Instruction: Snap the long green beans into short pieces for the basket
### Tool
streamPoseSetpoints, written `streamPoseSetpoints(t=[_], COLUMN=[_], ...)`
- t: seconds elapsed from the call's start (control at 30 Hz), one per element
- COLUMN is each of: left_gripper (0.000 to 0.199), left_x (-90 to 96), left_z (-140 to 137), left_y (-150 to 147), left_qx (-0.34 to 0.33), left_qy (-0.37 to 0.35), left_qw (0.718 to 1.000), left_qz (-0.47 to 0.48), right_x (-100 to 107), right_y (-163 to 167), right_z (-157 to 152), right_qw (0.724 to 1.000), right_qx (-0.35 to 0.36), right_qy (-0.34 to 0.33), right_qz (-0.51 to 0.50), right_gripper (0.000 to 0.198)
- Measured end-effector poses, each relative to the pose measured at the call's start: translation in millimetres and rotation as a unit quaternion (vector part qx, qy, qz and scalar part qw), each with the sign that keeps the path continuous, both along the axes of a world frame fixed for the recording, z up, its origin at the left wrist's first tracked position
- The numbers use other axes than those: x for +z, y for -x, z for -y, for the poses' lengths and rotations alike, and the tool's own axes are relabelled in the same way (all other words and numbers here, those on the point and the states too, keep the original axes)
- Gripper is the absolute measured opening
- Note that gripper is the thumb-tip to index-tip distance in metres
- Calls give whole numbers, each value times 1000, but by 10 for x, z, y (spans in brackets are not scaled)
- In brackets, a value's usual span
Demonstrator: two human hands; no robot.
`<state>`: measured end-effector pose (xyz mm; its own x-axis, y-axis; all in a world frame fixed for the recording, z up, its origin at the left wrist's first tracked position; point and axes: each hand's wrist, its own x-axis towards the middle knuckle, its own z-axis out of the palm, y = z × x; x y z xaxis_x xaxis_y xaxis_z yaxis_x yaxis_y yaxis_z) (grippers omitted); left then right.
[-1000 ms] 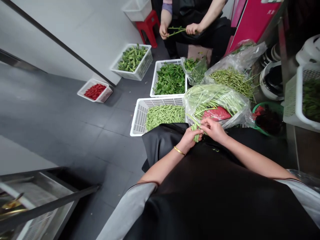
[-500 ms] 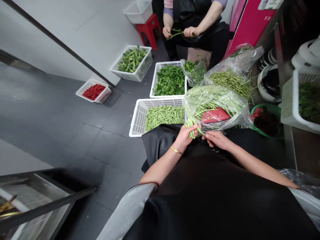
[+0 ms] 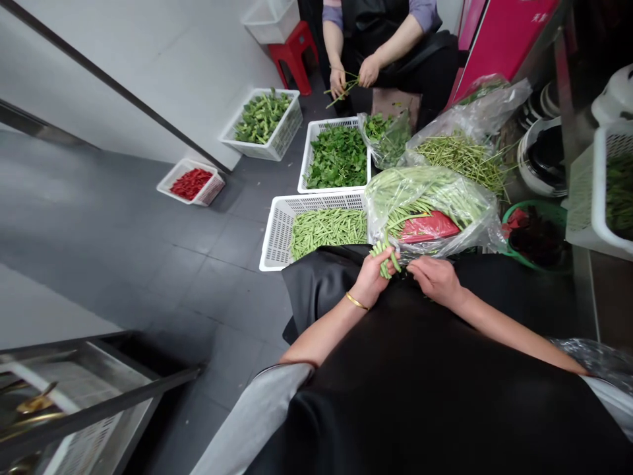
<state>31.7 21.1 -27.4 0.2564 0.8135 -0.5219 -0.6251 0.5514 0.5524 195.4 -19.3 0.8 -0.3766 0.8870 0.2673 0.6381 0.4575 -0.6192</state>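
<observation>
My left hand [image 3: 372, 280], with a gold bangle at its wrist, is closed around a small bunch of green bean pieces [image 3: 383, 259]. Just to its right, my right hand [image 3: 436, 278] has its fingers pinched together; what is between them, if anything, is too small to make out. Both hands are over the black apron on my lap. Beyond them lies an open clear plastic bag [image 3: 475, 231] of long green beans [image 3: 440, 188], with a red packet [image 3: 429, 227] inside. To the left, a white basket [image 3: 277, 231] holds cut bean pieces [image 3: 329, 231].
A white basket of leafy greens [image 3: 339, 157] stands behind the beans, with bagged stems [image 3: 459, 155] to the right. Farther left are baskets of green stalks [image 3: 262, 119] and red chillies [image 3: 192, 183]. Opposite, a person's hands [image 3: 368, 71] hold stems. A metal rack [image 3: 113, 402] is lower left.
My right hand has drawn slightly away from the left, and the long bean between them no longer spans the gap. The other person's hands have lowered with their stems. The view shifted slightly.
</observation>
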Motion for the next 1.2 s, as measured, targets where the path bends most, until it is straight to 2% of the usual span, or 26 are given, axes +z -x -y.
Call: streamPoseSetpoints(t=[0.07,0.1,0.17,0.2,0.3,0.37,0.43,0.5,0.63,0.67,0.7,0.73,0.77,0.8,0.83,0.87,0.9,0.97,1.03,1.1,1.2], left_gripper=[20,19,21,24,33,35,36,36,37,36,35,35,34,34,34,34,35,35,36,36,31], left_x=[-17,-20,-21,-21,-23,-18,-5,5,-1,-2,0,7,17,30,45,60,75,102,125,142,161], left_z=[-11,-11,4,18,66,84,79,62,48,52,54,54,49,40,28,16,6,0,15,37,66], left_y=[25,43,84,103,141,152,164,181,251,281,317,356,392,420,432,422,390,271,132,46,58], left_qx=[0,-14,-72,-107,-188,-212,-221,-226,-272,-295,-319,-340,-351,-346,-322,-281,-233,-152,-119,-111,-137], left_qy=[32,33,8,-11,-66,-99,-125,-131,-69,-57,-53,-56,-65,-78,-91,-102,-112,-129,-150,-179,-230], left_qw=[999,999,996,993,980,972,967,964,956,951,944,937,933,934,942,954,965,978,973,960,931], left_qz=[25,36,51,49,12,-12,-29,-55,-82,-75,-63,-50,-39,-30,-26,-27,-34,-68,-126,-185,-250], right_x=[105,140,156,139,43,-18,-60,-77,-1,40,85,127,159,176,172,147,103,-18,-121,-143,-7], right_y=[-68,-115,-215,-253,-240,-113,49,165,70,-17,-115,-214,-302,-366,-396,-386,-338,-157,38,130,4], right_z=[17,5,-58,-101,-235,-304,-350,-373,-347,-322,-289,-249,-203,-153,-101,-53,-11,38,32,-22,-148], right_qw=[1000,998,984,971,912,866,842,852,947,959,959,945,914,872,829,802,797,831,883,924,945], right_qx=[14,44,102,108,35,-5,-21,-30,-46,-38,-11,36,93,147,185,196,178,102,36,36,38], right_qy=[4,35,144,209,353,383,385,374,259,245,263,316,390,464,524,560,569,530,449,369,316], right_qz=[-27,-31,-33,-49,-205,-321,-377,-366,-183,-139,-105,-79,-62,-54,-56,-71,-94,-136,-132,-93,-79], right_gripper=[32,29,27,34,51,47,41,39,35,33,33,33,33,32,32,32,32,33,34,33,29])
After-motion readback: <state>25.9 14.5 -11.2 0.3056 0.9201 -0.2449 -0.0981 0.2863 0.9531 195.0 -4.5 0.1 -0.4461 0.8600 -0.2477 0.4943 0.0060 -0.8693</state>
